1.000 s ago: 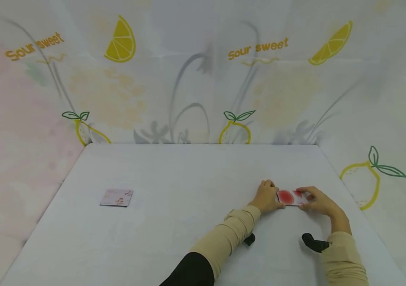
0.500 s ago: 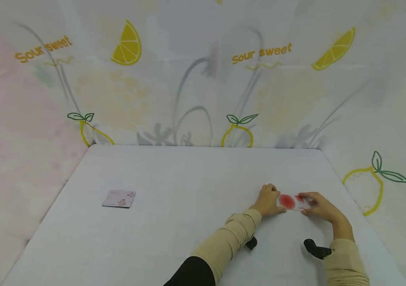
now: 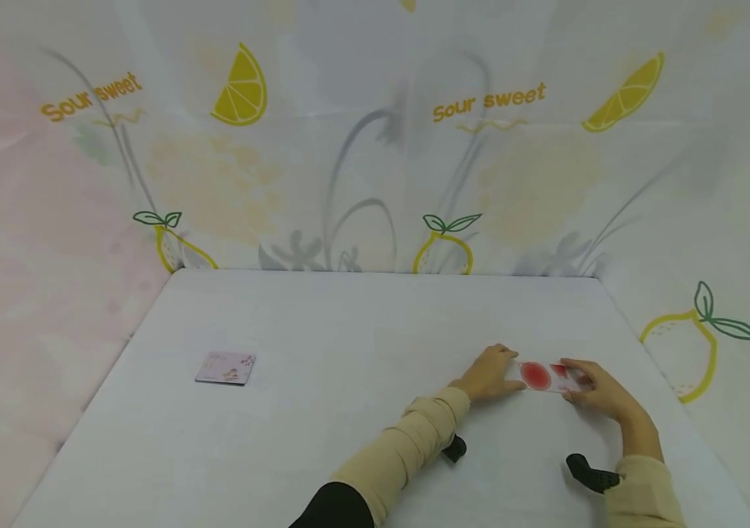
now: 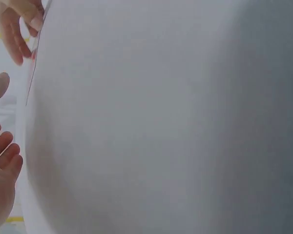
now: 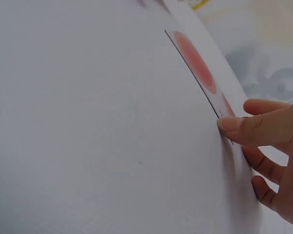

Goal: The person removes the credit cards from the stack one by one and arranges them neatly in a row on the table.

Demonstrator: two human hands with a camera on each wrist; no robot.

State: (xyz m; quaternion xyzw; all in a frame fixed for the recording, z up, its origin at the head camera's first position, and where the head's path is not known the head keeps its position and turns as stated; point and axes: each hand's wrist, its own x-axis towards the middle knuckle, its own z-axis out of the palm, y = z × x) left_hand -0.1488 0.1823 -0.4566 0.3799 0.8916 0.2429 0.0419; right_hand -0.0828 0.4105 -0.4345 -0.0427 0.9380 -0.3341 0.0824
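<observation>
A thin white card [image 3: 536, 376] with a red disc and a smaller red shape lies between my hands at the right of the table. My right hand [image 3: 602, 392] pinches its right end, thumb along the near edge and a finger at the far edge; the right wrist view shows the thumb [image 5: 232, 123] on that edge. At the card's left end is my left hand [image 3: 488, 372], thumb and fingers spread apart. In the left wrist view the left fingers [image 4: 5, 153] stand clear of the card [image 4: 33, 73], nothing between them.
A pinkish rectangular card-like piece [image 3: 226, 368] with a small print and a dark edge lies at the left of the white table [image 3: 348, 411]. Behind stands a lemon-printed cloth backdrop [image 3: 348, 147]. Black wrist pieces [image 3: 592, 475] stick out near both sleeves.
My left hand has loosened and drawn slightly left from the card's end. My right hand keeps its pinch on the card. The head view has shifted a little.
</observation>
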